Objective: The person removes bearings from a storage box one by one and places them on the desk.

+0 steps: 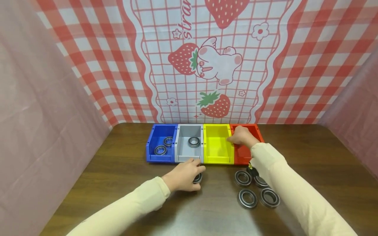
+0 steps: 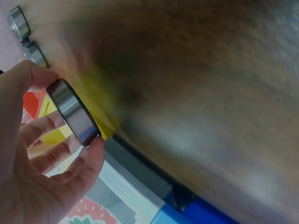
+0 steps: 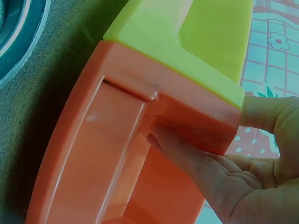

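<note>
My left hand point(image 1: 183, 175) is in front of the grey bin point(image 1: 189, 154). Its thumb and fingertips pinch the rim of a ball bearing point(image 2: 74, 112), tilted and partly hidden in the head view. My right hand point(image 1: 243, 136) is at the red bin point(image 1: 243, 154), beside the yellow bin point(image 1: 218, 154). In the right wrist view, some fingers point(image 3: 177, 144) reach inside the red bin, while another digit passes behind the adjoining side walls; the hand grips those walls between them. No bearing shows in this hand.
Two bearings lie in the blue bin point(image 1: 160, 158); another bearing point(image 1: 194, 142) is in the grey bin. Several bearings point(image 1: 247, 198) lie on the wooden table point(image 1: 212, 209) below the red bin, partly covered by my right sleeve. A checked cloth point(image 1: 189, 111) hangs behind.
</note>
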Demonstrator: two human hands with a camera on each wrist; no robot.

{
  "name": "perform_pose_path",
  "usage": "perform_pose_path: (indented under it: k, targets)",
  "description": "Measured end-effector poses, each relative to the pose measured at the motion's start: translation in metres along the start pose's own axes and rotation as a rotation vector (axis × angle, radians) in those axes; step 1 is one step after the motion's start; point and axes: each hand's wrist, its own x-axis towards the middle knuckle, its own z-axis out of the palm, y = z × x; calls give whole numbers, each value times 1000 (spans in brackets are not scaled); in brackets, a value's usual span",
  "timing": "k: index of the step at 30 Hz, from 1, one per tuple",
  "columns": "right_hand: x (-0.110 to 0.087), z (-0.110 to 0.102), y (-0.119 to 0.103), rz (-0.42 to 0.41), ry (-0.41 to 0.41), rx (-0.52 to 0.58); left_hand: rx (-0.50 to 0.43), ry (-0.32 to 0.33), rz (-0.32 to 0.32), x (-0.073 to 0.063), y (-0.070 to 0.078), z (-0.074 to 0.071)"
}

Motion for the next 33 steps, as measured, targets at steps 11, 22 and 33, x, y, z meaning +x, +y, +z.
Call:
perform_pose_path:
  k: [11, 22, 33]
  targets:
    - [2, 4, 1, 18, -3, 20, 5, -22, -26, 1, 3, 11]
    - [-1, 2, -1, 20, -6, -1, -1, -20, -19, 1, 1, 11]
    - [1, -1, -1, 20, 1, -4, 98, 6, -23, 0, -3, -4]
